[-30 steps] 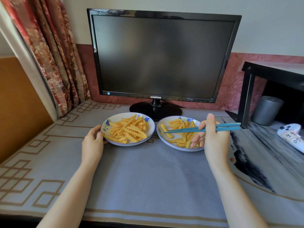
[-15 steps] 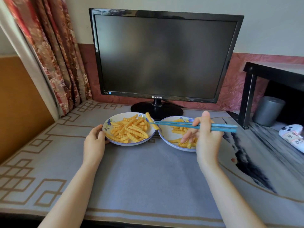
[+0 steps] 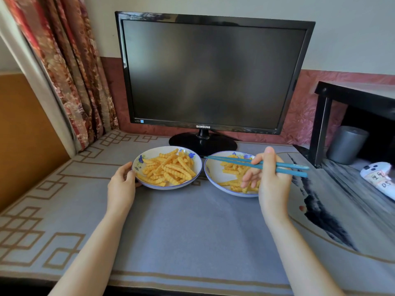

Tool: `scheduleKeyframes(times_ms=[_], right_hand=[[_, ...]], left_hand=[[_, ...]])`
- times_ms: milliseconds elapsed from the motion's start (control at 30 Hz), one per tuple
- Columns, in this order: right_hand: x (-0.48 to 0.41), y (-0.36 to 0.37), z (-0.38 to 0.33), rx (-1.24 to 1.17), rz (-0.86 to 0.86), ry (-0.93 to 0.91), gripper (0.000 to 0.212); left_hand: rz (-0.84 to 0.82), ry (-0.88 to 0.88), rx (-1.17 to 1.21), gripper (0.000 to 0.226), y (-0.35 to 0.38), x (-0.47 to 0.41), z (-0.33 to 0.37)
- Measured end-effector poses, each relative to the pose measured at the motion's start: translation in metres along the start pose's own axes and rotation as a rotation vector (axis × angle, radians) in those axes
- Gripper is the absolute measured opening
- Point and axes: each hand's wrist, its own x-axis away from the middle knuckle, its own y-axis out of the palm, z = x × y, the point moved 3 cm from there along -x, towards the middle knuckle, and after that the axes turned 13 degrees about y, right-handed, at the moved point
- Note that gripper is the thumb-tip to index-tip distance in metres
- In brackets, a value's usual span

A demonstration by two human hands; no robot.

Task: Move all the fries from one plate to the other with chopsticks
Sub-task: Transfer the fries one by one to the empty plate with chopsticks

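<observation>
Two white plates with blue flower rims stand side by side on the grey mat. The left plate (image 3: 149,152) carries a large heap of crinkle-cut fries (image 3: 168,169). The right plate (image 3: 211,176) holds fewer fries (image 3: 230,170), some hidden behind my fingers. My left hand (image 3: 121,184) grips the left plate's near-left rim. My right hand (image 3: 271,180) holds a pair of blue chopsticks (image 3: 235,161) above the right plate. Their tips point left, reach the plate's far-left rim and carry no fry.
A black monitor (image 3: 211,73) on a round stand (image 3: 203,144) rises just behind the plates. To the right are a black shelf (image 3: 320,129), a grey cylinder (image 3: 346,144) and a white game controller (image 3: 378,176). A floral curtain (image 3: 70,71) hangs at the left.
Half a second ago the chopsticks held a fry over the left plate's right rim. That fry now lies among the left plate's fries, and the empty chopsticks have drawn back right over the right plate.
</observation>
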Motion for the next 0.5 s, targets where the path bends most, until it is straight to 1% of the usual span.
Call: scheduleKeyframes(times_ms=[67,167,500], right_hand=[[-0.005,-0.010,-0.002,0.021,0.050,-0.015,0.038],[-0.010,-0.018,-0.002,0.043,0.081,-0.020,0.039],[-0.025,-0.037,-0.004,0.126,0.041,0.023,0.042]], left_hand=[[0.000,-0.003,0.002,0.038,0.000,0.000,0.000],[-0.001,-0.006,0.004,0.038,0.000,0.000,0.000],[0.002,-0.008,0.014,0.039,0.000,0.001,0.000]])
